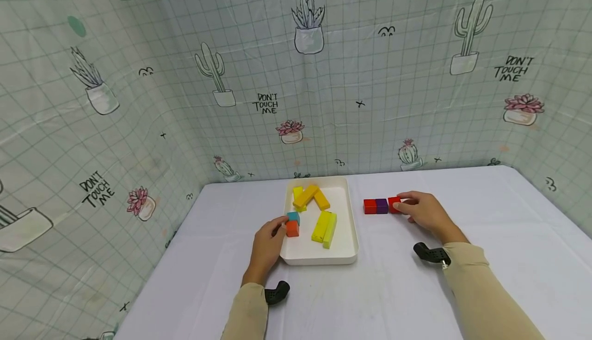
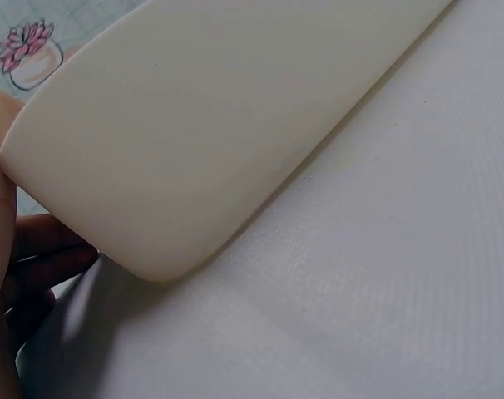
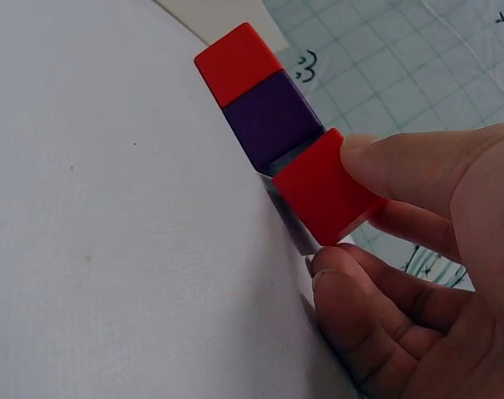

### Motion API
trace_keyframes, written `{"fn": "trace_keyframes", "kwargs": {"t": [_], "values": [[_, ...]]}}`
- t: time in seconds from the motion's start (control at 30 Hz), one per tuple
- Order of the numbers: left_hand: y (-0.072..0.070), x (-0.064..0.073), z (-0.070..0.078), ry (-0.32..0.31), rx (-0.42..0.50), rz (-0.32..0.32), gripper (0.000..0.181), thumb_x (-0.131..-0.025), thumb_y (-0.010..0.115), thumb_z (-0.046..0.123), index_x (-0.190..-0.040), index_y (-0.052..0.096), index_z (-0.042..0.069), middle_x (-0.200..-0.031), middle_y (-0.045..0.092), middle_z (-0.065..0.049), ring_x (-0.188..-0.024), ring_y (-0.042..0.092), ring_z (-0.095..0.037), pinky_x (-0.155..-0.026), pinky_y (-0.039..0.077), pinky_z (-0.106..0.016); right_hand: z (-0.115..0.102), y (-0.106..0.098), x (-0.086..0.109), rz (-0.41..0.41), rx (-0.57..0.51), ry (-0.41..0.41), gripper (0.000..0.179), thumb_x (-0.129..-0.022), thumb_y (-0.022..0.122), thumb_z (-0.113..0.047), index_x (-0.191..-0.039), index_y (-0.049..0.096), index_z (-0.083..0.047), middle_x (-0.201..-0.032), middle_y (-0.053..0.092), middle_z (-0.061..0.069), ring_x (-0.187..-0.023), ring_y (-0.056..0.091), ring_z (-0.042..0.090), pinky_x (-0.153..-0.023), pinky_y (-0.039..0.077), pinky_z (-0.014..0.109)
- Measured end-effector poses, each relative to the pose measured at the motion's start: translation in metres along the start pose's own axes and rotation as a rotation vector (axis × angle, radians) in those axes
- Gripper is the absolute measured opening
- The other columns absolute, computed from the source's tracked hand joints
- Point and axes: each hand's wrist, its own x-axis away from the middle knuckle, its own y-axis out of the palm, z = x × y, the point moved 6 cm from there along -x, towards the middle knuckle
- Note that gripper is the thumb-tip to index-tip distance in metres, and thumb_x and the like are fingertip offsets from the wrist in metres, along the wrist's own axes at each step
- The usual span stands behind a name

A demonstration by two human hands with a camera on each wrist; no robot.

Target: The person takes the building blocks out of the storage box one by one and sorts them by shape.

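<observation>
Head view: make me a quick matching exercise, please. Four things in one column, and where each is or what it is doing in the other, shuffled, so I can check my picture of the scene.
Column one
1. Blue cube
2. Purple cube
3. Right hand
4. White tray

Column two
A. On the table, between two red cubes
B. Has yellow blocks lying in it
C. Next to the orange cube
D. Pinching a single red cube

Right pairs: 1-C, 2-A, 3-D, 4-B
</observation>
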Motion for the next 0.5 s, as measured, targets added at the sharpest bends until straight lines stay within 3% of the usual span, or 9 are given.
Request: {"fn": "trace_keyframes", "kwargs": {"t": [0.5], "values": [[-0.0002,0.0001,0.0009,0.006,-0.008,-0.003,0.031,-0.103,0.056,0.024,-0.131,0.068,0.021,-0.123,0.065,-0.005,-0.116,0.058,-0.024,-0.102,0.045,-0.047,0.0002,0.0018,-0.0001,0.016,0.049,-0.013,0.056,-0.098,0.064,-0.034,-0.14,0.054,0.003,-0.114,0.062,0.021,-0.078,0.06,0.021,-0.069,0.049,0.032]]}}
